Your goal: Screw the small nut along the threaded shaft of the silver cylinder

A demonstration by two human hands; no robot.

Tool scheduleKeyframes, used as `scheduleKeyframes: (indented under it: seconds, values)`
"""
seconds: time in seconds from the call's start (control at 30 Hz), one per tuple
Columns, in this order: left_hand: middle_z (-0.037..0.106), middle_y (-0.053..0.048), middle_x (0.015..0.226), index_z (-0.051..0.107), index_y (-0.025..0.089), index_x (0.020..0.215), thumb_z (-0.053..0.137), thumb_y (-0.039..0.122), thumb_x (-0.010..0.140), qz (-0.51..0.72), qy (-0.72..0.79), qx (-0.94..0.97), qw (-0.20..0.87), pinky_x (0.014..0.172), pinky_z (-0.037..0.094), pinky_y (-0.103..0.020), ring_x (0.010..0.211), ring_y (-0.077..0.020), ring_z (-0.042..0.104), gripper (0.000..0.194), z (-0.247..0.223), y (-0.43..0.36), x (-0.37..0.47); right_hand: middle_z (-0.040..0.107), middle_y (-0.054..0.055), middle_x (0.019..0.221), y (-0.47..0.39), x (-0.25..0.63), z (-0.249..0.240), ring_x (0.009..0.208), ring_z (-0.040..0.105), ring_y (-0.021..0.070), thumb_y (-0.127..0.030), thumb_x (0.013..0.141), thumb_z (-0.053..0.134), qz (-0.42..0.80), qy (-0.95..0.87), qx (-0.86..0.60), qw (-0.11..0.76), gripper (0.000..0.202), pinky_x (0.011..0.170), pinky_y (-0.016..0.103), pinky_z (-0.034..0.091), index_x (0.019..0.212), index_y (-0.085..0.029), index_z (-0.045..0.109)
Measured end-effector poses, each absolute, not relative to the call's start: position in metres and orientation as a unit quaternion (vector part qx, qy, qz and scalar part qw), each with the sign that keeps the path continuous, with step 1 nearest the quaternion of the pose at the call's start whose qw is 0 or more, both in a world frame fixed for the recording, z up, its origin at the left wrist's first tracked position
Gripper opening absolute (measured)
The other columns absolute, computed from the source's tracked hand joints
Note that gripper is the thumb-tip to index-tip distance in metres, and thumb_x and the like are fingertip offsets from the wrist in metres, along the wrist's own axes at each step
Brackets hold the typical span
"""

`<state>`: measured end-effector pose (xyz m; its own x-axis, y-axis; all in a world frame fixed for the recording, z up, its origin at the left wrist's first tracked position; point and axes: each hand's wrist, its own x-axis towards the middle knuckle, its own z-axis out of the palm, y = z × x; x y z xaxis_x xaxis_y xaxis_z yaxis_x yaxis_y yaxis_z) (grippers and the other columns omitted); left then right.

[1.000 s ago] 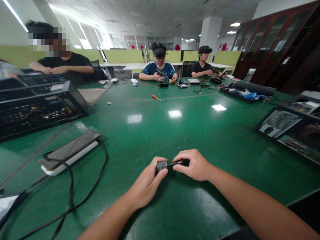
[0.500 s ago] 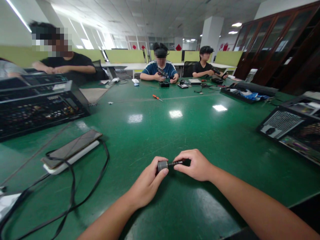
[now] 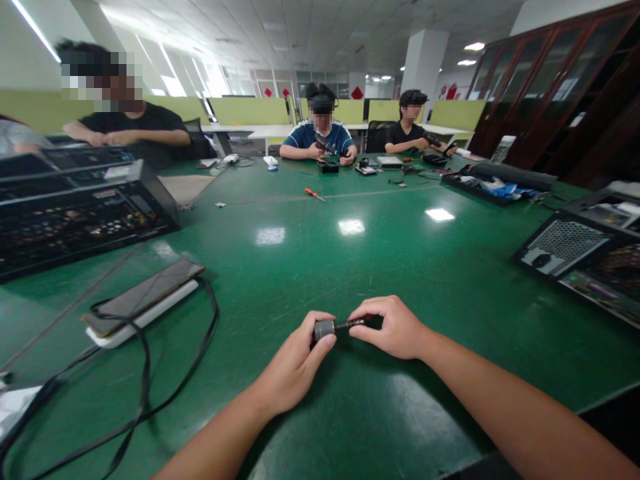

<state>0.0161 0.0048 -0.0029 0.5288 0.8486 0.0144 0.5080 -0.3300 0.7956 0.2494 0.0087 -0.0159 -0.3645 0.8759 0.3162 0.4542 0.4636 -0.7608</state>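
Observation:
Low in the middle of the view, my left hand point(image 3: 295, 363) is closed around a small grey cylinder point(image 3: 325, 329), thumb below and fingers above. From its right side a thin dark shaft point(image 3: 343, 326) with bands sticks out, lying about level. My right hand point(image 3: 397, 328) pinches the far end of that shaft between thumb and fingertips. What exactly the cylinder with the shaft is, I cannot make out. Both hands are just above the green table point(image 3: 295, 280).
A phone-like slab point(image 3: 150, 293) lies on a white power strip point(image 3: 150, 323), with black cable point(image 3: 145, 373) looping at left. Computer cases stand left point(image 3: 90, 220) and right point(image 3: 575, 247). An orange screwdriver point(image 3: 313, 194) lies farther back. Several people sit across the table.
My right fingertips have shifted slightly on the shaft's end. My left hand keeps the cylinder in nearly the same place.

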Motion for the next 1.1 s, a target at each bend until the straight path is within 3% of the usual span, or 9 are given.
scheduleKeyframes:
  seconds: [0.8,1.1]
  values:
    - [0.063,-0.003,0.090,0.052,0.020,0.121,0.043,0.045,0.100,0.225,0.453,0.770,0.388,0.086,0.046,-0.034,0.088,-0.0224,0.060,0.034,0.0000,0.0037,0.0176,0.076,0.002,0.084,0.0084,0.2527,-0.0131,0.077,0.069,0.0161,-0.027,0.086,0.072,0.280,-0.774,-0.432,0.367,0.009,0.075,0.028,0.049,0.090,-0.021,0.077]
    - [0.062,-0.001,0.084,0.053,0.020,0.121,0.042,0.049,0.100,0.222,0.457,0.765,0.396,0.078,0.044,-0.032,0.082,-0.0211,0.059,0.037,-0.0024,0.0059,0.0148,0.076,0.002,0.084,0.0075,0.2531,-0.0128,0.077,0.069,0.0164,-0.026,0.085,0.072,0.275,-0.774,-0.435,0.370,0.009,0.074,0.028,0.049,0.090,-0.021,0.077]
